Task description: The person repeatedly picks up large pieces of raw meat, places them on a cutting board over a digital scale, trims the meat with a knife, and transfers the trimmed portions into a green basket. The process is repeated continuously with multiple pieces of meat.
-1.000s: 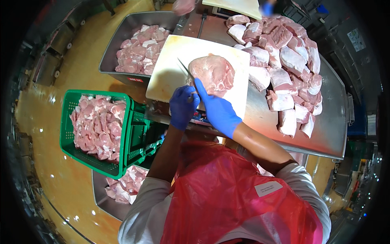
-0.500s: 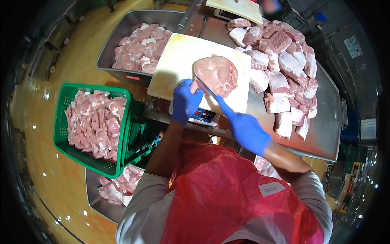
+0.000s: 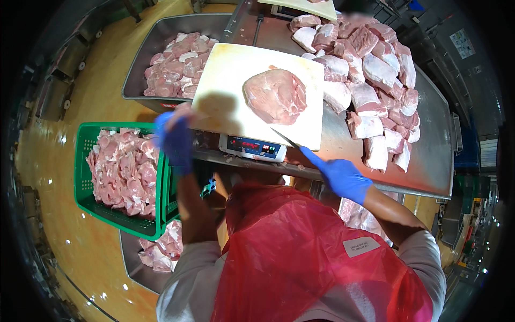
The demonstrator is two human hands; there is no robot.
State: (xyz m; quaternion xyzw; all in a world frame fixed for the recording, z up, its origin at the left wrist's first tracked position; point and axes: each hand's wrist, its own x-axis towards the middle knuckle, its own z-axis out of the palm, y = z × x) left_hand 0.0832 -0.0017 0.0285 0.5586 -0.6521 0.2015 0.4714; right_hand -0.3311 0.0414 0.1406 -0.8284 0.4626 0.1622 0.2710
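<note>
My gloved right hand [image 3: 346,181] is closed round the blue handle of a knife [image 3: 285,138]. The dark blade points up and left over the near edge of a white cutting board [image 3: 228,70]. On the board lies one large, pale pink slab of raw meat [image 3: 275,96], untouched by either hand. Smeared by motion, my gloved left hand [image 3: 174,140] is off the board's left side, near the green basket. A small piece of raw meat [image 3: 182,114] shows blurred at its fingers, which are closed on it.
A digital scale [image 3: 253,147] sits under the board's near edge. Large meat chunks [image 3: 370,80] are heaped on the steel table [image 3: 429,134] to the right. Left are a green basket [image 3: 80,172] of trimmings, a grey tub [image 3: 134,70] of meat and another tub [image 3: 131,257] below.
My left hand has swung left off the board, taking a small piece of meat from beside the slab. My right hand has drawn the knife back from the slab, toward me.
</note>
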